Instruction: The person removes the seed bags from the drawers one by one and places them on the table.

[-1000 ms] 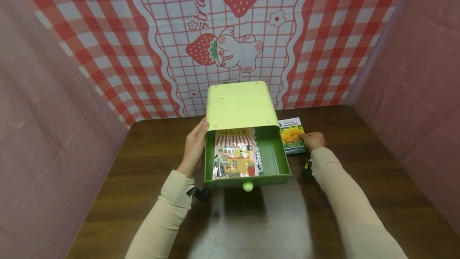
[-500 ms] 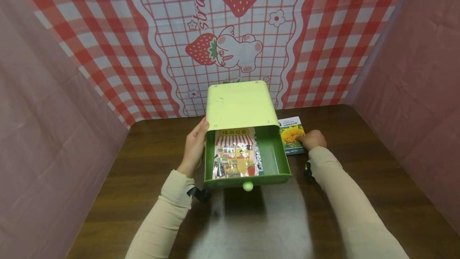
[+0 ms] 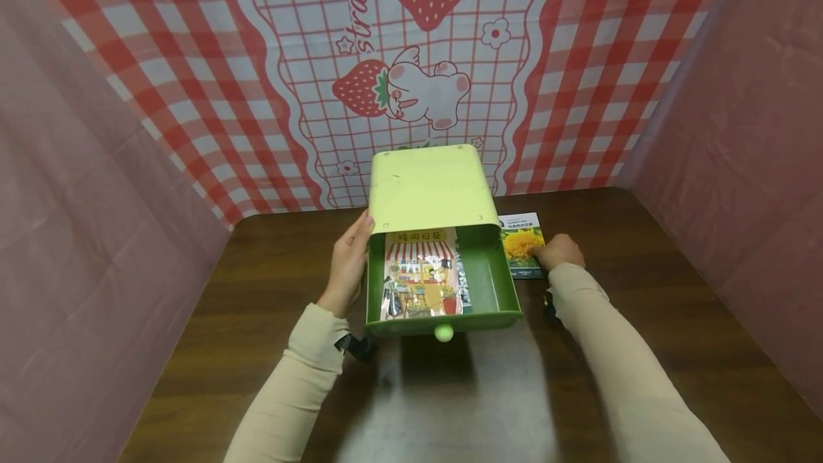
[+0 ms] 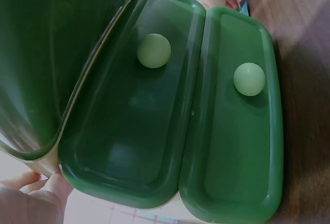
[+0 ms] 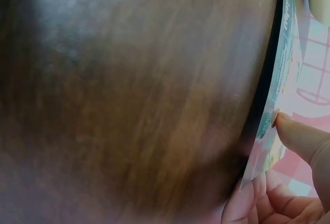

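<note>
A pale green cabinet (image 3: 427,188) stands at the middle of the table, its top drawer (image 3: 494,284) pulled out. Inside the drawer, at the left, lies a packet with a striped-awning shop picture (image 3: 421,281); part of another packet (image 3: 464,281) shows beneath it. My left hand (image 3: 347,263) rests against the cabinet's left side, fingers fairly straight. To the right of the cabinet, my right hand (image 3: 561,251) pinches the edge of a yellow-flower packet (image 3: 521,243) between thumb and fingers. In the right wrist view, the thumb (image 5: 301,136) presses on the packet's printed face.
Two lower drawers with round knobs, a middle one (image 4: 124,115) and a bottom one (image 4: 237,146), are pushed in. The brown wooden table (image 3: 669,320) extends to both sides. A strawberry-print cloth (image 3: 579,56) hangs behind, and pink curtains (image 3: 739,141) flank the table.
My right hand has shifted its hold farther onto the yellow-flower packet, which has slid slightly toward me. My left hand, the cabinet and the drawer have stayed put.
</note>
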Demonstrator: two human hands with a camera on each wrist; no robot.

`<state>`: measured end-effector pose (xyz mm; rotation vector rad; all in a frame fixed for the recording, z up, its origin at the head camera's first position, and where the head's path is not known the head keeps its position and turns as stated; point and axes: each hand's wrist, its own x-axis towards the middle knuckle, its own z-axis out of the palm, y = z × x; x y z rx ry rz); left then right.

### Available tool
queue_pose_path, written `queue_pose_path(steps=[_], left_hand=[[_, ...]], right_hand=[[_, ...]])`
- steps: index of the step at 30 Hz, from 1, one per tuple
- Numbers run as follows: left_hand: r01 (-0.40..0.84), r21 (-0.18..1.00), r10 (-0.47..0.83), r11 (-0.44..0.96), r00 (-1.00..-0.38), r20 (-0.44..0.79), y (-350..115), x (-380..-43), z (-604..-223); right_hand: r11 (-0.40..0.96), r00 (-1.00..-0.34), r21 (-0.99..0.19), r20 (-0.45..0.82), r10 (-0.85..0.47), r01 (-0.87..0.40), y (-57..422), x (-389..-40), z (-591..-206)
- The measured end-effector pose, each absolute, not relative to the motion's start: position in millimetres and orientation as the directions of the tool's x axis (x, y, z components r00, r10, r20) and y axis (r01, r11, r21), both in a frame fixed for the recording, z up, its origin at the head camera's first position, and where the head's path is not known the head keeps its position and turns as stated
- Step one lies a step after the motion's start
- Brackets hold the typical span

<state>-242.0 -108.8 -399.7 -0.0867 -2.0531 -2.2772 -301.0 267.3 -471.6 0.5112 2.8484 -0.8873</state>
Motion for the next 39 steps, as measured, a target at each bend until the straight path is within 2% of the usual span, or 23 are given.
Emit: queue_pose_path(steps=[16,20,30,39], left_hand=[[0.098,0.992,-0.011,-0.085,-0.995,0.097,-109,-241,-399],[0.089,0.992,-0.012,-0.087,-0.996,0.088,-110,-242,-399],[0.1,0.991,-0.014,-0.085,-0.995,0.099,-109,-241,-399],[0.1,0.993,-0.009,-0.059,-0.995,0.1,-110,-243,-400]], right_hand=[[0.818,-0.953,-0.489,-0.182,0.243,0.302,271,-310,-478],[0.816,-0.961,-0.508,-0.163,0.222,0.275,269,-308,-470],[0.695,-0.983,-0.704,-0.019,0.185,0.144,253,-303,-411],[0.641,-0.984,-0.766,0.151,0.093,-0.057,241,-284,-347]])
